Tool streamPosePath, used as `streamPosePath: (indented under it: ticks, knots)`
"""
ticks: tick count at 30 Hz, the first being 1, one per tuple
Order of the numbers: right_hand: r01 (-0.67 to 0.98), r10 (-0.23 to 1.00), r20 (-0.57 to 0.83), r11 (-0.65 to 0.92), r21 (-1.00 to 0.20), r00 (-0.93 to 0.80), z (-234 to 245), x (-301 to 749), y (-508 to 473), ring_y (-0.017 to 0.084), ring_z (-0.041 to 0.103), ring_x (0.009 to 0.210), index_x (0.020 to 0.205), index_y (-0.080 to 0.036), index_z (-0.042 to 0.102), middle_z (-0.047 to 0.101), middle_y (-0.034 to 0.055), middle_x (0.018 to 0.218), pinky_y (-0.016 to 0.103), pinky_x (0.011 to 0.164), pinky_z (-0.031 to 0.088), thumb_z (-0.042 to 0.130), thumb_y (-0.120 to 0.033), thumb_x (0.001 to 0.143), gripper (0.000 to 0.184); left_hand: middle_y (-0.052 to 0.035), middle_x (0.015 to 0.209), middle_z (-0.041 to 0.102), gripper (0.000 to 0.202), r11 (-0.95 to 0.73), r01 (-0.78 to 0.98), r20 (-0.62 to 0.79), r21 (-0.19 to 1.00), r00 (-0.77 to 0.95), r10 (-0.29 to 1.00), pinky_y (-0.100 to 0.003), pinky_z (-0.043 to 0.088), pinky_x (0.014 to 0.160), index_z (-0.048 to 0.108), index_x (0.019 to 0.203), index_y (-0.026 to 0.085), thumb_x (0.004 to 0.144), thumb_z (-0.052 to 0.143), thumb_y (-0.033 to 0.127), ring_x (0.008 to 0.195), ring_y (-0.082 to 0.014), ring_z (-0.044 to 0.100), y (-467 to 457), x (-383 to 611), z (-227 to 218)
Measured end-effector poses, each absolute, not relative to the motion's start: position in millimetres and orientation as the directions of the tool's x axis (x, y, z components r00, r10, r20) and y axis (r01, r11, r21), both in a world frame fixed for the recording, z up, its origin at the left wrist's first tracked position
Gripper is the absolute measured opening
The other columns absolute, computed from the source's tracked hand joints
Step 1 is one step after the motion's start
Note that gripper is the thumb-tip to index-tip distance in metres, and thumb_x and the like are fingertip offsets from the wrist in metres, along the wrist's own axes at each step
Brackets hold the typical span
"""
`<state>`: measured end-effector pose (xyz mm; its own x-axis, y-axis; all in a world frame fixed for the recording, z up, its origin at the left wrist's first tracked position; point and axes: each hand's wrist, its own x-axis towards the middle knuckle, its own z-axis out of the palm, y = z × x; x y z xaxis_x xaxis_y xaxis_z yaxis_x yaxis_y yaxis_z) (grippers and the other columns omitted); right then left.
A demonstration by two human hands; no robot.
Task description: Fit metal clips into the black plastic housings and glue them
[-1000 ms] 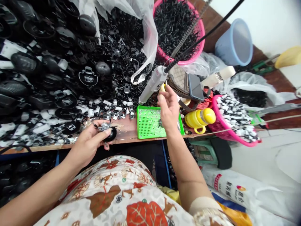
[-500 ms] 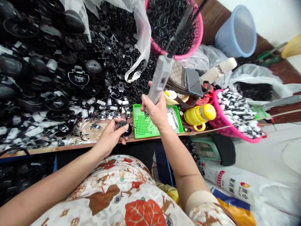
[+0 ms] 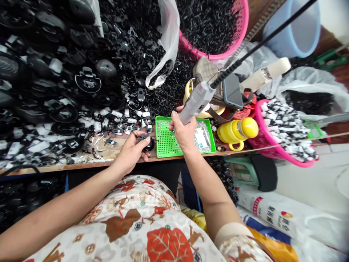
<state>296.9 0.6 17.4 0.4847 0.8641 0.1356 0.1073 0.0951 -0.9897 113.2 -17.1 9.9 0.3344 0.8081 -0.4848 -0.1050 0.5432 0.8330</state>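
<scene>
While left grip [image 3: 132, 148] still pinches black part [image 3: 142, 137], right grip [image 3: 185, 135] now encloses grey driver [image 3: 196, 102].

Round black plastic part [image 3: 149, 145] partly hidden by left hand [image 3: 132, 152]; lower end of grey cylindrical tool [image 3: 196, 102] by right hand [image 3: 185, 134].

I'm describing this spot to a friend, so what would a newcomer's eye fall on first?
Probably the bright green tray near the middle, with the right hand gripping a grey corded tool over it. Just left of the tray, the left hand holds a small black part. The yellow bottle and the pink basket of black-and-white pieces also stand out, to the tray's right.
</scene>
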Motion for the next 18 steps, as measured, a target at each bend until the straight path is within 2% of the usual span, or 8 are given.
streamPosePath:
  ticks: [4, 7, 11, 15, 18]
  knots:
    - [0.098, 0.852, 0.171, 0.14, -0.985, 0.496, 18, 297, 1, 0.009, 0.051, 0.047, 0.135, -0.027, 0.052, 0.055, -0.009, 0.063, 0.025, 0.049, 0.045, 0.072, -0.051, 0.085, 0.059, 0.0032, 0.088, 0.06, 0.046, 0.541, -0.108, -0.485, 0.834, 0.324, 0.813, -0.02, 0.048, 0.036, 0.048, 0.102, 0.022, 0.073, 0.079, 0.043, 0.05, -0.0097, 0.062, -17, 114, 8]
    - [0.076, 0.805, 0.258, 0.258, -0.963, 0.533, 27, 292, -3, 0.008, 0.05, 0.046, 0.141, -0.028, 0.05, 0.052, -0.0097, 0.063, 0.023, 0.047, 0.044, 0.071, -0.053, 0.086, 0.064, 0.0038, 0.088, 0.06, 0.048, 0.541, -0.116, -0.485, 0.833, 0.318, 0.815, -0.021, 0.048, 0.036, 0.048, 0.101, 0.022, 0.072, 0.079, 0.044, 0.049, -0.0097, 0.062, -17, 114, 5]
    - [-0.043, 0.819, 0.306, 0.372, -0.927, 0.486, 45, 271, -15, 0.008, 0.05, 0.045, 0.138, -0.033, 0.051, 0.048, -0.0099, 0.063, 0.023, 0.045, 0.044, 0.065, -0.055, 0.091, 0.053, 0.0048, 0.086, 0.059, 0.048, 0.532, -0.124, -0.472, 0.838, 0.327, 0.819, -0.021, 0.049, 0.036, 0.049, 0.102, 0.023, 0.072, 0.08, 0.043, 0.048, -0.0099, 0.062, -17, 113, 3]
    - [-0.226, 0.884, 0.239, 0.349, -0.909, 0.402, 53, 246, -22, 0.008, 0.051, 0.044, 0.124, -0.029, 0.056, 0.05, -0.0103, 0.062, 0.024, 0.048, 0.049, 0.069, -0.052, 0.089, 0.044, 0.0039, 0.089, 0.062, 0.049, 0.536, -0.118, -0.47, 0.836, 0.349, 0.811, -0.021, 0.049, 0.036, 0.047, 0.101, 0.023, 0.072, 0.08, 0.044, 0.049, -0.0103, 0.062, -17, 113, 5]
    - [-0.297, 0.909, 0.181, 0.303, -0.905, 0.375, 49, 235, -21, 0.008, 0.05, 0.043, 0.113, -0.027, 0.055, 0.052, -0.0108, 0.06, 0.024, 0.048, 0.048, 0.072, -0.051, 0.087, 0.04, 0.0038, 0.087, 0.063, 0.05, 0.534, -0.119, -0.467, 0.837, 0.351, 0.811, -0.021, 0.048, 0.035, 0.047, 0.1, 0.022, 0.071, 0.08, 0.045, 0.048, -0.01, 0.062, -17, 113, 7]
